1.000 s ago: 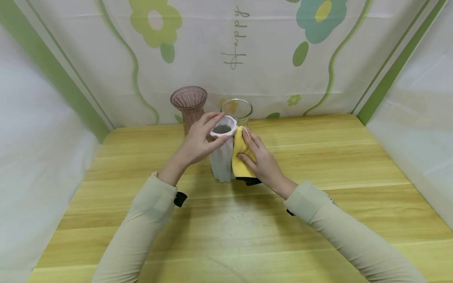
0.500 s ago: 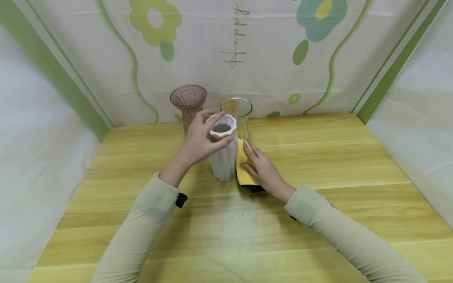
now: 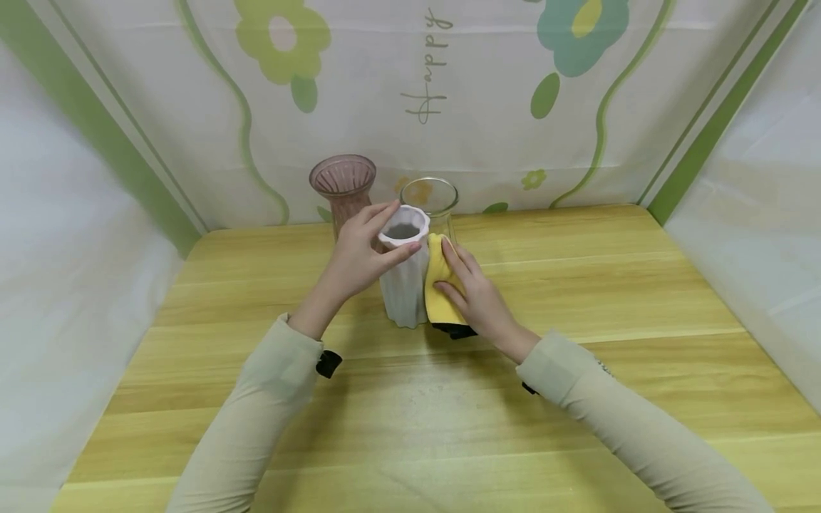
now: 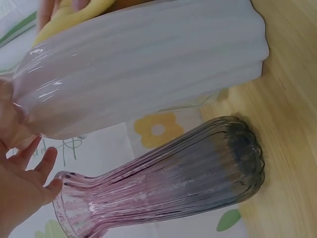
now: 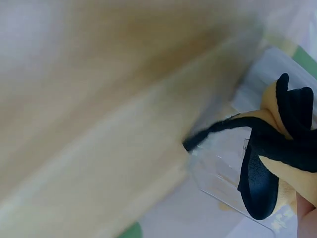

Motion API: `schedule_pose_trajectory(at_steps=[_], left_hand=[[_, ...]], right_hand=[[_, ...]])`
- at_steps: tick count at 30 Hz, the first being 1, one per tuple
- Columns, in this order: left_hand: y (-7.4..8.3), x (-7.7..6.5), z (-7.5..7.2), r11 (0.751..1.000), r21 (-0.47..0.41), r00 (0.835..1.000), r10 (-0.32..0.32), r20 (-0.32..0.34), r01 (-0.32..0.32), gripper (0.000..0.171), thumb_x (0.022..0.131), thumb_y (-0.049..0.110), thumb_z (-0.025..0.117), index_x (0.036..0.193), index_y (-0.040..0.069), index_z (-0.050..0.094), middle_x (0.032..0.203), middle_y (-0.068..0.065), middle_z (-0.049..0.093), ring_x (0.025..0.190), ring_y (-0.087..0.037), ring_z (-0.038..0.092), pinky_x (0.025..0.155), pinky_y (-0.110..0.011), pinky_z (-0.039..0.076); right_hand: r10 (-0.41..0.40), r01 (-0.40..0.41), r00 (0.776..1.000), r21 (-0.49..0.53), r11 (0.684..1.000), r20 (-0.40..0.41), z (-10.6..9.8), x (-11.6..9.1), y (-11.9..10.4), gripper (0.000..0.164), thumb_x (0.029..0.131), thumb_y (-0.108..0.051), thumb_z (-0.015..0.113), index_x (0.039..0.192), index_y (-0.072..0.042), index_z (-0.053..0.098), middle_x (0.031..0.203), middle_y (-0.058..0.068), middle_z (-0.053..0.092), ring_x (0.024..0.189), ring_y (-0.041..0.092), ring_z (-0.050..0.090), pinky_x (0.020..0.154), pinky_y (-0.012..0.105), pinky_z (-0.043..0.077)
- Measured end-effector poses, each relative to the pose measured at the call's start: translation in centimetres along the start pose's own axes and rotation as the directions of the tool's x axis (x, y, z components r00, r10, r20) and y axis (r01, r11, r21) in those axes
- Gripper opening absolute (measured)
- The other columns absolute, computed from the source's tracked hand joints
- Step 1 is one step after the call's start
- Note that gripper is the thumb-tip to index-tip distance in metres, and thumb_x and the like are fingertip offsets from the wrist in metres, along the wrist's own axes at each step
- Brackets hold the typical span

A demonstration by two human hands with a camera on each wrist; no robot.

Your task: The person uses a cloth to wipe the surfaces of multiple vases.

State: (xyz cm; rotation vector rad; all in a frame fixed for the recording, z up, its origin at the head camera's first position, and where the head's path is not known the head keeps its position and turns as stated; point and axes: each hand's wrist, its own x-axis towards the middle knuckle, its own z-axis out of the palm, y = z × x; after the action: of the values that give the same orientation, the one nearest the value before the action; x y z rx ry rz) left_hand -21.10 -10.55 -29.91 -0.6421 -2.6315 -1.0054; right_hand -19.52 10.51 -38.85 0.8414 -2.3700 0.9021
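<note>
A white ribbed vase stands upright on the table in the head view. My left hand holds it at the scalloped rim, with fingers on the far side and thumb at the near side. Yellow cloth with black edging is gripped in my right hand, against or very near the vase's right side. In the left wrist view, the white vase fills the upper part and the cloth shows beyond it. Bunched folds of the cloth appear in the right wrist view.
Behind the white vase, a pinkish-purple glass vase stands at the left and a clear glass vase at the right. The wooden table meets a flower-printed backdrop at its far edge.
My right hand slid the cloth down along the white vase's right side, then back up. The left hand stays at the rim, its fingers shifting slightly.
</note>
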Motion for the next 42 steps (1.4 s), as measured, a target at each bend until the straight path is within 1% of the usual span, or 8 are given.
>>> schedule_pose_trajectory(at_steps=[3,7,15,22,27,30,37,42], left_hand=[[0.0,0.1,-0.1,0.999,-0.034,1.000,-0.022,0.019,0.022,0.071,0.084,0.035,0.071,0.142,0.005,0.044,0.142,-0.015,0.049,0.128,-0.034,0.047,0.108,-0.051,0.036],[0.0,0.1,-0.2,0.999,-0.022,0.999,-0.033,0.032,0.034,0.069,0.084,0.036,0.069,0.142,0.007,0.045,0.143,-0.013,0.048,0.130,-0.034,0.045,0.110,-0.053,0.034],[0.1,0.2,0.1,0.995,0.093,0.999,0.028,0.031,-0.031,0.067,0.085,0.039,0.060,0.144,0.010,0.044,0.147,-0.012,0.044,0.134,-0.030,0.043,0.116,-0.053,0.025],[-0.1,0.0,0.4,0.996,0.087,1.000,0.018,0.015,-0.019,0.069,0.085,0.044,0.062,0.143,0.012,0.044,0.150,-0.012,0.040,0.137,-0.032,0.039,0.115,-0.055,0.024],[-0.1,0.0,0.7,0.998,0.069,1.000,0.005,-0.024,-0.004,0.067,0.084,0.043,0.065,0.141,0.013,0.047,0.146,-0.014,0.039,0.130,-0.034,0.040,0.109,-0.055,0.031],[0.0,-0.1,0.7,0.997,0.078,0.999,0.014,-0.042,-0.011,0.065,0.084,0.042,0.065,0.140,0.012,0.049,0.141,-0.014,0.044,0.124,-0.032,0.043,0.106,-0.052,0.032],[0.1,0.0,0.6,0.994,0.101,0.996,0.056,-0.075,-0.048,0.064,0.082,0.036,0.067,0.136,0.007,0.053,0.135,-0.015,0.052,0.119,-0.033,0.049,0.106,-0.051,0.034],[0.1,0.0,0.2,0.994,0.095,0.996,0.065,-0.054,-0.060,0.062,0.082,0.033,0.066,0.136,0.006,0.053,0.136,-0.015,0.053,0.121,-0.033,0.051,0.108,-0.052,0.033]], right_hand=[[-0.016,0.016,0.999,0.005,1.000,-0.030,-0.4,0.7,-0.5,0.068,0.089,-0.014,0.063,0.148,-0.004,0.031,0.145,0.020,0.041,0.124,0.036,0.053,0.094,0.042,0.053],[-0.018,0.018,0.999,-0.004,1.000,-0.029,-0.7,1.3,-0.9,0.067,0.088,-0.014,0.065,0.146,-0.001,0.033,0.145,0.021,0.041,0.125,0.036,0.052,0.091,0.042,0.054],[0.014,-0.013,0.999,-0.015,1.000,0.030,-0.3,0.8,-0.6,0.071,0.087,-0.014,0.066,0.147,0.001,0.030,0.147,0.022,0.039,0.123,0.039,0.054,0.094,0.043,0.052],[0.085,-0.081,0.989,-0.039,0.996,0.121,0.6,-0.8,0.6,0.070,0.090,-0.017,0.064,0.149,-0.001,0.028,0.147,0.024,0.039,0.124,0.041,0.052,0.098,0.048,0.049],[0.133,-0.118,0.973,-0.092,0.989,0.186,1.2,-1.8,1.4,0.070,0.092,-0.021,0.061,0.151,-0.008,0.026,0.150,0.020,0.037,0.111,0.041,0.059,0.086,0.048,0.054],[0.129,-0.117,0.977,-0.082,0.990,0.169,1.2,-1.9,1.6,0.069,0.093,-0.021,0.060,0.152,-0.011,0.025,0.150,0.019,0.036,0.109,0.041,0.061,0.083,0.048,0.055],[0.077,-0.074,0.994,-0.030,0.997,0.080,0.7,-1.0,0.9,0.070,0.093,-0.018,0.060,0.152,-0.011,0.023,0.151,0.019,0.036,0.122,0.038,0.055,0.093,0.044,0.053],[0.008,-0.008,1.000,-0.026,1.000,-0.005,-0.1,0.2,-0.3,0.071,0.091,-0.015,0.062,0.151,-0.010,0.026,0.148,0.019,0.038,0.120,0.036,0.056,0.090,0.039,0.055]])
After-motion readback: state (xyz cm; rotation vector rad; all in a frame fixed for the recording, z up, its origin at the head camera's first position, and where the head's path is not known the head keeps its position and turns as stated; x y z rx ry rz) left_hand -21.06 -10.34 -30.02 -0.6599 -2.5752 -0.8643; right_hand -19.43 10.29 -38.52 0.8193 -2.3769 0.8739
